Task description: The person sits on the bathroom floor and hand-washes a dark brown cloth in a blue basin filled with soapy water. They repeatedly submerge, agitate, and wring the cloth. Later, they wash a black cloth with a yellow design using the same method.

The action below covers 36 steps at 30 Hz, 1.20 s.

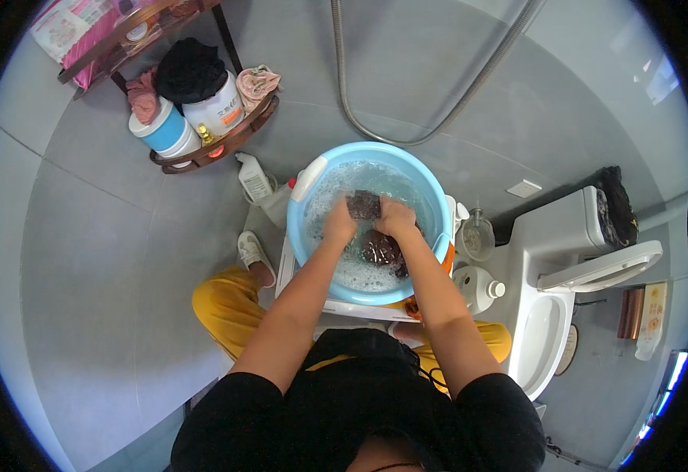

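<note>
A light blue round basin [369,298] stands in front of me, holding foamy water. In it lies a dark brown wet cloth [364,206], part of it stretched between my two hands and a shiny bunched part showing at the surface nearer my right wrist. My left hand [339,222] is closed on one side of the cloth. Opposite it, my right hand [396,217] grips the other side. Some fingertips are hidden by the cloth and the water.
White bottles [256,179] stand left of the basin, and a white jug [476,289] stands to its right. A corner shelf [226,145] carries tubs and cloths. The toilet [547,338] is at the right. A metal shower hose [342,79] hangs beyond the basin.
</note>
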Motion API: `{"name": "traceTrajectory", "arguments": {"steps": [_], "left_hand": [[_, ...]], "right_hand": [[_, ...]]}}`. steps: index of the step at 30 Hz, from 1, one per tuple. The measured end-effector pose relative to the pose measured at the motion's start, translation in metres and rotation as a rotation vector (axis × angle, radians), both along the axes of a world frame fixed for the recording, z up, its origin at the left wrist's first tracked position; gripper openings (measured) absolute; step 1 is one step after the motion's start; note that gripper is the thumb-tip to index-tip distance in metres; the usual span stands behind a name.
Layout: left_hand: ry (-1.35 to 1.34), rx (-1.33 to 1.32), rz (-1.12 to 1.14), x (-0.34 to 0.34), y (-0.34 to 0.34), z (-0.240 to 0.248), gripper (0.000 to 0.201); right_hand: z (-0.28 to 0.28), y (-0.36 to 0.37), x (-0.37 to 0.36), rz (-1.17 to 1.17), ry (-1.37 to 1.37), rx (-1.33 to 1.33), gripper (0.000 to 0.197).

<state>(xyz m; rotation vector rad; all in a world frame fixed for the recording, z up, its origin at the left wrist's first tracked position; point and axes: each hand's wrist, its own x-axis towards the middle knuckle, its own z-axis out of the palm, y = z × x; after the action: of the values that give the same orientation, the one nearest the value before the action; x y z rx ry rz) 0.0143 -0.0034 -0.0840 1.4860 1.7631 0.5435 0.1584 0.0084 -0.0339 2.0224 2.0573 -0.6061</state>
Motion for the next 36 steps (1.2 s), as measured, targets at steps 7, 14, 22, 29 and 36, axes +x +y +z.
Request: {"name": "traceTrajectory", "arguments": {"steps": [7, 14, 22, 29, 36], "left_hand": [[-0.611, -0.063, 0.283, 0.0, 0.004, 0.007, 0.073], [-1.586, -0.42, 0.331, 0.012, 0.01, 0.001, 0.055], [-1.611, -0.294, 0.307, 0.029, 0.016, -0.007, 0.038], [-1.511, -0.433, 0.433, 0.028, -0.006, 0.04, 0.02], [-0.999, -0.299, 0.531, 0.04, 0.001, 0.057, 0.028]], "right_hand": [[-0.091, 0.023, 0.037, -0.456, 0.429, 0.155, 0.052], [-0.019, -0.013, 0.01, -0.635, 1.265, 0.037, 0.05], [0.014, -0.063, -0.027, -0.126, 0.99, 0.438, 0.034], [0.029, -0.046, -0.045, -0.302, 0.55, 0.587, 0.02], [-0.014, -0.012, 0.001, -0.472, 0.492, 0.575, 0.035]]}}
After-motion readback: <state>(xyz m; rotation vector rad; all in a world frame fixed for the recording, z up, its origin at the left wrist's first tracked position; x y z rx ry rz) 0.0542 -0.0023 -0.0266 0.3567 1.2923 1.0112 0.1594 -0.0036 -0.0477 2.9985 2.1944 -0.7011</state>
